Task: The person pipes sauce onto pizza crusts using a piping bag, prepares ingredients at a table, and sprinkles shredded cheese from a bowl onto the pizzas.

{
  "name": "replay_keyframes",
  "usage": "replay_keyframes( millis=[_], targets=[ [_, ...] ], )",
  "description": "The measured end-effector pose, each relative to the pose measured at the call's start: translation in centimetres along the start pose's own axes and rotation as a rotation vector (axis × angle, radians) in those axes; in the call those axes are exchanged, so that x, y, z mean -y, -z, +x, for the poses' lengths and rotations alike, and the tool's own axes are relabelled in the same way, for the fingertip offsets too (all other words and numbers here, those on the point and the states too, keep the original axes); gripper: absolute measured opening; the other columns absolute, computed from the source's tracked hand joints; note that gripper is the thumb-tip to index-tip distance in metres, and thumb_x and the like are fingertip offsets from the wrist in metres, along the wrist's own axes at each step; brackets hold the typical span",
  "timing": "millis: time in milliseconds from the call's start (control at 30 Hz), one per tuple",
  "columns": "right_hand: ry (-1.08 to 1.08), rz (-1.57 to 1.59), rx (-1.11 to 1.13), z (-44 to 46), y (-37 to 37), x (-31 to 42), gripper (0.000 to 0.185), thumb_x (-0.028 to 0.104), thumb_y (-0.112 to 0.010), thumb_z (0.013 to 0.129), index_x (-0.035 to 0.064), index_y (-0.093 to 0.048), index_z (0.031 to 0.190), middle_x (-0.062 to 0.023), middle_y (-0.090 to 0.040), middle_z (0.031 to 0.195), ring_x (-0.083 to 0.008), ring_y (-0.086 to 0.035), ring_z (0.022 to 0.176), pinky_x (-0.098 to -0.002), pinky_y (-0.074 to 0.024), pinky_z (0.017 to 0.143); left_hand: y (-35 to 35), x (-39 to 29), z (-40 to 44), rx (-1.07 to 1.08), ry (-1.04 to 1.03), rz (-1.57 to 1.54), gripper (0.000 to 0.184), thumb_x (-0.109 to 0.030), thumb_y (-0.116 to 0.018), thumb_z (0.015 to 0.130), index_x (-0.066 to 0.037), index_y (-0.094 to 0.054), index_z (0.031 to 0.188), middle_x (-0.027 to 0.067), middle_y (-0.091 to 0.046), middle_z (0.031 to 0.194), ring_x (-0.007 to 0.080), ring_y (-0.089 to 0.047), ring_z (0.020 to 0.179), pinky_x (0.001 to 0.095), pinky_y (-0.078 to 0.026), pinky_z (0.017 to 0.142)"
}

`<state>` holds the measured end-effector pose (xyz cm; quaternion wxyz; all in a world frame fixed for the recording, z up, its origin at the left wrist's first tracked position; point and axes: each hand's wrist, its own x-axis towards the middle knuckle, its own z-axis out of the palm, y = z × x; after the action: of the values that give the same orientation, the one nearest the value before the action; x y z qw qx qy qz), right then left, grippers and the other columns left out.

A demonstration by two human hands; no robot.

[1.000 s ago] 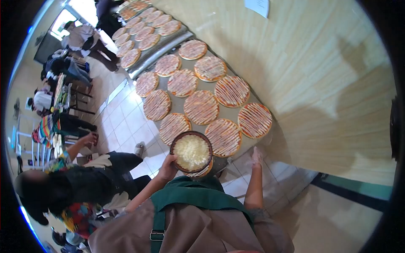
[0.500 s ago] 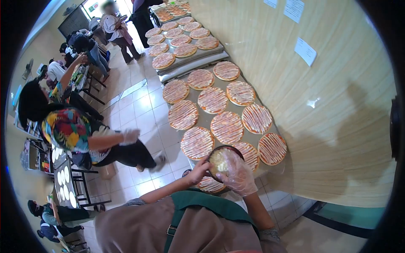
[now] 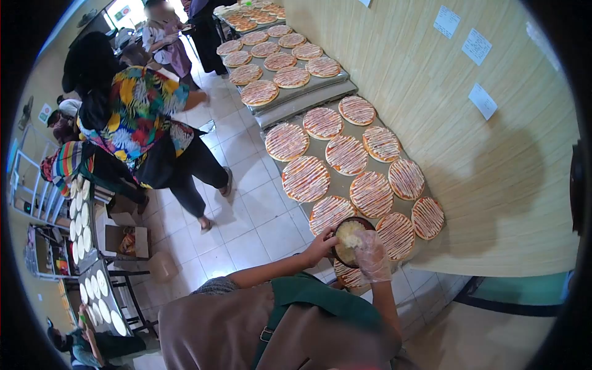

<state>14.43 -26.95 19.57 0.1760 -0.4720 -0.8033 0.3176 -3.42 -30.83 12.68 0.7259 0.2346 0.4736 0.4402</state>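
My left hand point(image 3: 322, 245) grips the left rim of a dark round bowl point(image 3: 340, 259) that holds pale shredded or grated food point(image 3: 349, 233). My right hand point(image 3: 374, 259), in a clear glove, is at the bowl's right side, its fingers bunched over the pale food. Whether a pinch of it is between them is too small to tell. Below the bowl lies a metal tray point(image 3: 336, 183) with rows of round pizza bases striped in red and white. One striped base point(image 3: 350, 275) is partly covered by the bowl and my hands.
More loaded trays point(image 3: 290, 102) continue along the wall point(image 3: 512, 185), which bears paper notes point(image 3: 447, 22). A person in a floral shirt point(image 3: 145, 117) walks on the tiled floor at the left. Tables with plain bases point(image 3: 98, 290) and a cardboard box point(image 3: 126, 240) stand at lower left.
My right hand has come from beside the tray's near end to the bowl, its fingers now in the food. The person in the floral shirt has moved farther up the aisle.
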Motion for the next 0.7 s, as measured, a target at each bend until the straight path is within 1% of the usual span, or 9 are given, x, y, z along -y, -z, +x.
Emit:
replay_keyframes(
  millis=[67,167,200,300,400,500,600,633,700],
  targets=[
    [-0.078,-0.068,-0.044,0.1,1.0,3.0,0.058,0.02,-0.069,0.067,0.0068,-0.048,0.119,-0.017,-0.049,0.102,-0.0337,-0.051,0.097,-0.0414,-0.0441,0.081,0.4,-0.2,-0.3,0.024,0.004,-0.042,0.046,-0.025,-0.055,0.082,-0.011,-0.039,0.122,0.0083,-0.051,0.107,0.0192,-0.054,0.096,0.0374,-0.052,0.07],
    [-0.072,-0.319,-0.112,-0.9,0.5,4.1,0.055,0.02,-0.069,0.067,0.0067,-0.049,0.117,-0.0163,-0.051,0.101,-0.034,-0.053,0.094,-0.0407,-0.045,0.08,-0.4,0.0,-0.3,0.056,0.014,-0.071,0.045,-0.025,-0.055,0.081,-0.011,-0.04,0.122,0.0077,-0.052,0.105,0.0179,-0.054,0.093,0.0373,-0.052,0.069],
    [-0.094,-0.323,-0.112,-0.9,-0.3,2.8,0.051,0.018,-0.07,0.067,0.0072,-0.051,0.113,-0.0162,-0.051,0.103,-0.0338,-0.052,0.097,-0.0406,-0.0447,0.081,-0.8,0.1,-0.2,0.062,0.016,-0.079,0.045,-0.024,-0.055,0.081,-0.011,-0.04,0.122,0.0073,-0.052,0.104,0.0174,-0.054,0.092,0.0372,-0.052,0.068],
    [-0.024,-0.223,-0.142,-1.3,-0.3,0.0,0.047,0.016,-0.07,0.067,0.0061,-0.053,0.109,-0.0174,-0.055,0.096,-0.0352,-0.054,0.092,-0.0414,-0.0448,0.08,-1.7,0.9,-0.1,0.014,0.043,-0.116,0.044,-0.022,-0.054,0.082,-0.012,-0.041,0.122,0.0047,-0.053,0.101,0.0154,-0.055,0.087,0.036,-0.052,0.067],
    [-0.109,-0.068,-0.074,-1.0,2.4,-0.2,0.038,0.015,-0.069,0.071,0.0051,-0.055,0.104,-0.0121,-0.058,0.086,-0.0254,-0.058,0.082,-0.0363,-0.0474,0.072,-3.6,0.0,-1.3,0.001,0.022,-0.077,0.04,-0.022,-0.054,0.082,-0.013,-0.042,0.119,0.003,-0.052,0.099,0.014,-0.055,0.082,0.0348,-0.052,0.069],
    [-0.326,0.332,-0.019,-1.0,3.1,-2.6,0.032,0.021,-0.065,0.074,0.0018,-0.059,0.099,-0.0126,-0.062,0.092,-0.0226,-0.06,0.082,-0.0338,-0.048,0.074,-4.2,0.5,-1.3,-0.013,0.032,-0.035,0.041,-0.024,-0.056,0.08,-0.013,-0.043,0.117,0.004,-0.052,0.095,0.0138,-0.054,0.078,0.035,-0.052,0.068],
    [-0.395,0.537,0.006,-0.8,3.3,-4.8,0.028,0.024,-0.064,0.077,0.0038,-0.061,0.096,-0.0053,-0.061,0.082,-0.0136,-0.058,0.072,-0.0285,-0.0476,0.063,-3.7,2.9,1.4,0.006,0.078,-0.04,0.046,-0.026,-0.059,0.078,-0.011,-0.042,0.117,0.0057,-0.051,0.093,0.0152,-0.055,0.077,0.035,-0.052,0.067],
    [-0.39,0.677,-0.02,-0.8,3.0,-6.1,0.026,0.024,-0.064,0.078,0.0045,-0.061,0.095,-0.003,-0.06,0.079,-0.0112,-0.056,0.069,-0.0264,-0.0465,0.06,-4.2,3.0,2.0,-0.017,0.081,-0.028,0.047,-0.026,-0.059,0.078,-0.011,-0.04,0.118,0.0061,-0.052,0.093,0.0159,-0.055,0.077,0.0352,-0.052,0.067],
    [-0.398,0.879,-0.068,-0.8,2.8,-8.1,0.024,0.022,-0.064,0.078,0.0053,-0.061,0.094,-0.0003,-0.058,0.076,-0.0085,-0.054,0.065,-0.0237,-0.0444,0.056,-4.0,4.4,4.8,0.119,0.062,-0.062,0.048,-0.026,-0.059,0.078,-0.012,-0.039,0.12,0.0059,-0.052,0.094,0.0156,-0.055,0.08,0.0339,-0.05,0.067]
  ],
)
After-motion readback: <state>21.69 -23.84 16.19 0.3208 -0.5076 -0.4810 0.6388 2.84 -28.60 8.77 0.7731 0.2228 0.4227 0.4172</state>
